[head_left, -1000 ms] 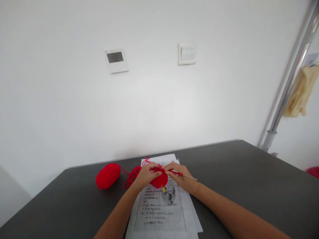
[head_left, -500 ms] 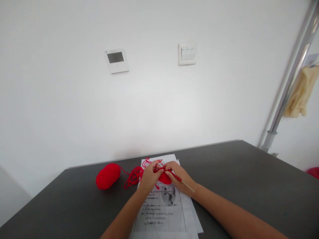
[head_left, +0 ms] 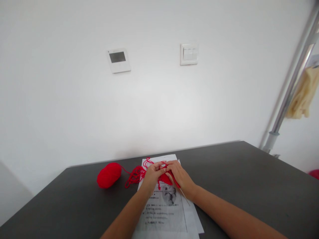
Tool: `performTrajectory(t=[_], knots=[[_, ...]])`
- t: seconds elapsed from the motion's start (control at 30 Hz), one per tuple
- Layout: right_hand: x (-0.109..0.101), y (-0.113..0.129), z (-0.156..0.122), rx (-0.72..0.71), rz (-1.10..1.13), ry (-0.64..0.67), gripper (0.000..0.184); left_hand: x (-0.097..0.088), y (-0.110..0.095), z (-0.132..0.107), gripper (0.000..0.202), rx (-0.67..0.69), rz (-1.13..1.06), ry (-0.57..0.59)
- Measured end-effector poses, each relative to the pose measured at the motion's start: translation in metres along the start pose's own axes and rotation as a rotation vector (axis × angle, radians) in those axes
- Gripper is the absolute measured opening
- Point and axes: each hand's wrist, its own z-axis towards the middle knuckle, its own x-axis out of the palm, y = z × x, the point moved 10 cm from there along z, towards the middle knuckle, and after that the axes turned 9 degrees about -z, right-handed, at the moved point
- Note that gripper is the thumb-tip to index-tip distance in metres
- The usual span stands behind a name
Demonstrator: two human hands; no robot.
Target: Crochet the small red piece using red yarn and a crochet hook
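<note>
My left hand (head_left: 151, 176) is closed, its thumb and fingers pinching the upper left of a small red piece of knitting (head_left: 165, 179). Facing it, my right hand (head_left: 183, 181) is wrapped round a thin, pale knitting needle (head_left: 184, 196) with red stitches along its upper part. The needle's bare end slants down to the right below my palm. Both hands' fingertips nearly meet over the top of the work, where a strand of yarn runs; the other needle tip is hidden there. A short red tail hangs below the left fingers.
Printed sheets of paper (head_left: 164, 215) lie under my hands on the dark table (head_left: 236, 186). A red ball of yarn (head_left: 109, 175) rests at the left, joined to a loose tangle of yarn (head_left: 136, 176). Behind stands a white wall (head_left: 154, 109).
The needle's free end has swung downward and stands steeper. My right fingers have moved over the top of the work, closer to the left fingertips. The view has shifted slightly.
</note>
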Motion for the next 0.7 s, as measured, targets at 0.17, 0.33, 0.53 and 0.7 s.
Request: performTrajectory(t=[0.17,0.33,0.53,0.7], knots=[[-0.002,0.004,0.002,-0.024,0.158,0.038,0.007,0.014,0.001,-0.012,0.039,-0.207,-0.098,0.205],[-0.009,-0.002,0.005,0.028,0.243,0.003,0.008,-0.001,-0.004,-0.01,0.046,-0.196,-0.027,0.172],[-0.009,0.004,0.008,-0.031,0.238,0.025,0.009,0.004,-0.004,-0.008,0.05,-0.145,0.026,0.186],[-0.016,0.007,0.008,-0.073,0.209,-0.015,0.011,-0.006,-0.008,-0.009,0.052,-0.179,0.042,0.129]])
